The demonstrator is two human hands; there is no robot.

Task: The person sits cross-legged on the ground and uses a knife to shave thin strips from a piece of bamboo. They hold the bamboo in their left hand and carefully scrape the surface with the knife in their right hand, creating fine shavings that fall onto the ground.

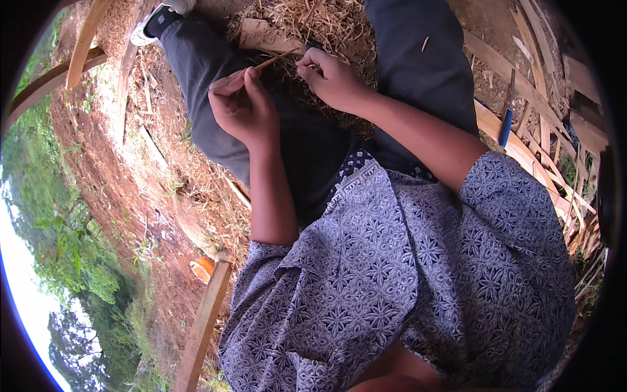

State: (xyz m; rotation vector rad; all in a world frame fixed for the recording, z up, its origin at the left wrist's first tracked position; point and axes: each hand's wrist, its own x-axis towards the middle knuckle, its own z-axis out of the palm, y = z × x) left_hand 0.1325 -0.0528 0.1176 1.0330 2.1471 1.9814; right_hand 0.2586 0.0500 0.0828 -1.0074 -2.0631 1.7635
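Observation:
My left hand (245, 108) is closed in a pinch around one end of a thin wooden stick (274, 60), held over the gap between my legs. The stick slants up to the right toward my right hand (334, 81). That hand has its thumb and forefinger pinched together close to the stick's far end. A small dark piece (315, 46) shows just beyond its knuckles; whether my fingers grip it, I cannot make out. Behind the stick lies a pale flat piece of wood (264, 36) among curly wood shavings (326, 19).
On the right, a blue-handled tool (506, 125) with a narrow blade rests among long wooden strips (522, 85). At the lower left stand a wooden post (206, 320) and an orange object (203, 268). Reddish earth slopes toward green plants (78, 255).

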